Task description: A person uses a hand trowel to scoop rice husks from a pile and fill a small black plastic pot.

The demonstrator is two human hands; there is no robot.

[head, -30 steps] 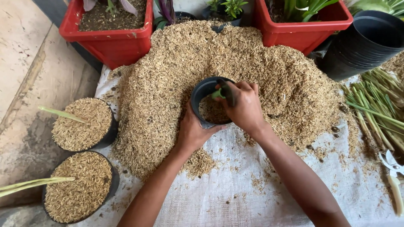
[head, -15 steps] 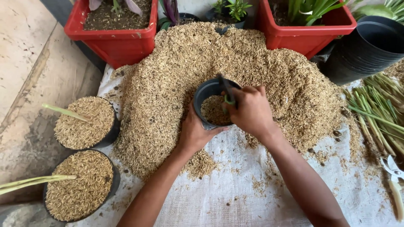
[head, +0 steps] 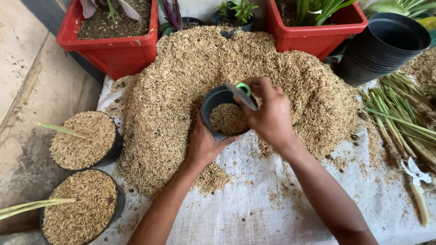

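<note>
My left hand point(head: 204, 145) grips the near side of a small black pot point(head: 210, 103) partly filled with rice husk point(head: 227, 119). The pot sits tilted at the front of a big husk pile point(head: 172, 77). My right hand point(head: 271, 117) is above the pot's right rim, shut on a small grey tool with a green end point(head: 243, 92). The tool's flat grey part lies across the rim, and its green end points up and away.
At the left stand two husk-filled black pots point(head: 81, 140) point(head: 79, 208), each with a green cutting. Red planters point(head: 113, 43) point(head: 318, 36) sit behind the pile. On the right are stacked black pots point(head: 386, 45), green stalks point(head: 399, 118) and shears point(head: 418, 190), over a white woven sheet point(head: 254, 213).
My right hand has lifted and turned the tool: its green end, down in the pot before, now sits above the rim. The left hand keeps its hold on the pot.
</note>
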